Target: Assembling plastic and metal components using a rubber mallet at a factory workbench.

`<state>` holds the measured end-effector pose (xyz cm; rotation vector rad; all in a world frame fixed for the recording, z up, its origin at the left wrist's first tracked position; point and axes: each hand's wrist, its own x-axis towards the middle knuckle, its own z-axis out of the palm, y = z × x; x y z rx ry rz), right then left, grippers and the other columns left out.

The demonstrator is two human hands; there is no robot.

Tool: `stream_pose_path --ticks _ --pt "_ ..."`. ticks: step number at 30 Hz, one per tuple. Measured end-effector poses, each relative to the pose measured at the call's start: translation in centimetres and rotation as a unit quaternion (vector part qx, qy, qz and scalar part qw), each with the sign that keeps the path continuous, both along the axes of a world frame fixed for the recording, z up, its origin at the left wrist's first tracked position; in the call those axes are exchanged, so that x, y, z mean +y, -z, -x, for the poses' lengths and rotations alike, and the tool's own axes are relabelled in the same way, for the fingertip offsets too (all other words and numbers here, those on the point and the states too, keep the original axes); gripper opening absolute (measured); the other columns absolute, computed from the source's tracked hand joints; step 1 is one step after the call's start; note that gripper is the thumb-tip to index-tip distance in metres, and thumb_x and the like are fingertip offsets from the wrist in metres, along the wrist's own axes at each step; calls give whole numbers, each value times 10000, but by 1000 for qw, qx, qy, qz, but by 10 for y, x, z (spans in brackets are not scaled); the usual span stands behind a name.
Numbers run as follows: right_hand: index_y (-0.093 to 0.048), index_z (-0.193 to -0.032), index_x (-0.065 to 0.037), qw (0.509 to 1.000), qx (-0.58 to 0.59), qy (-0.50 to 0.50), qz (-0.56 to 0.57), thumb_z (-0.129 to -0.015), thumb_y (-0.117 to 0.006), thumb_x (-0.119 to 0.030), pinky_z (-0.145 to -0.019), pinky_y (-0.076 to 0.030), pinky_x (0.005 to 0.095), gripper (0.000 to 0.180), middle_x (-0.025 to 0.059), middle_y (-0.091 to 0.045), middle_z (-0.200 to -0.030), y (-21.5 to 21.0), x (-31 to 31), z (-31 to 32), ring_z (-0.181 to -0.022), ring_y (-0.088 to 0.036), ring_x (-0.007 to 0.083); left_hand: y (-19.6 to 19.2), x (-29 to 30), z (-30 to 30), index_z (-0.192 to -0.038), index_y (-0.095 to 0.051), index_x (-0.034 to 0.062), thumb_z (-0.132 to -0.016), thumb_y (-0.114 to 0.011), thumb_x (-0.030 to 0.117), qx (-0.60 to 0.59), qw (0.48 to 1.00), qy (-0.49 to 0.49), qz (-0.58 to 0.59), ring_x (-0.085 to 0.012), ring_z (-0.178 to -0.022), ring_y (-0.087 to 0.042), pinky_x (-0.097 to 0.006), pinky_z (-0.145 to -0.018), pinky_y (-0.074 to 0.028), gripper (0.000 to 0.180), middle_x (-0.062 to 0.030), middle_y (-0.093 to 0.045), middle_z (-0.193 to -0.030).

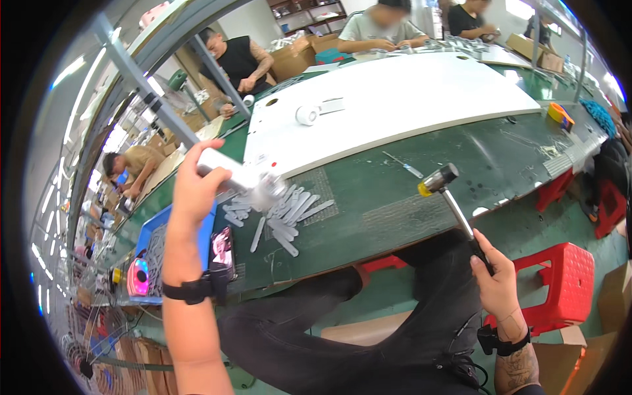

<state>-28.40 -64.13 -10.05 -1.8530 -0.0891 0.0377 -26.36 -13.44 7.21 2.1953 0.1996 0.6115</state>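
Note:
My left hand (197, 179) is closed around a white cylindrical part (222, 164) with a clear or silvery round end, blurred by motion. Below that end lies a loose pile of grey flat strips (289, 212) with rounded ends. My right hand (495, 276) grips the dark handle of a mallet (459, 209) near the table's front edge. Its metal shaft slants up to a head with a black face and a yellow face. A similar white part (308, 115) with a round end rests on the large white board (401, 99).
A blue bin (146, 240) of grey pieces, a pink lit device (138, 276) and a phone (222, 250) sit at left. A screwdriver (403, 164) and orange tape (561, 114) lie on the green table (368, 178). Red stools (559, 283) stand at right; several people work beyond.

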Motion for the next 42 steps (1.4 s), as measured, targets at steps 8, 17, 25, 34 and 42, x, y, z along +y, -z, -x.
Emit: stream_pose_path --ticks 8,17,25,34,42 --pt "-613 -1576 -52 999 -36 3 -21 -1045 -661 11 -781 -480 208 537 -48 -669 -1018 3 6 -4 -816 -549 39 158 -114 -4 -1277 -618 55 -940 -795 -35 -87 973 173 125 -160 -1102 -680 -323 -959 -544 392 -67 -696 -1185" --pt "-725 -1404 -77 970 -232 -63 48 -935 -787 -55 -716 -568 325 474 139 -761 -856 -3 77 -42 -747 -747 188 182 -124 29 -1349 -672 46 -881 -922 195 -86 987 93 -100 -247 -1035 -761 -374 -970 -566 551 -115 -808 -1104" --pt "-798 -1294 -242 910 -277 -227 208 -828 -725 -132 -698 -606 462 485 113 -770 -828 -11 154 -66 -756 -752 350 194 -132 35 -1130 -818 38 -929 -824 83 -103 983 111 -108 -325 -992 -781 -399 -865 -611 206 -134 -809 -1112" --pt "-821 -1168 -210 880 -372 -228 190 -808 -730 -125 -669 -602 461 380 66 -777 -805 0 160 -77 -733 -758 318 195 -131 31 -1095 -819 105 -908 -822 83 -161 969 106 -155 -277 -891 -744 -384 -795 -561 188 -66 -775 -1027" --pt "-774 -1145 -171 835 -360 -277 311 -764 -759 -141 -639 -583 451 383 71 -753 -754 -21 162 -83 -705 -753 323 197 -135 31 -1116 -786 78 -915 -825 128 -151 971 81 -167 -276 -935 -734 -380 -833 -518 211 -67 -779 -1052"
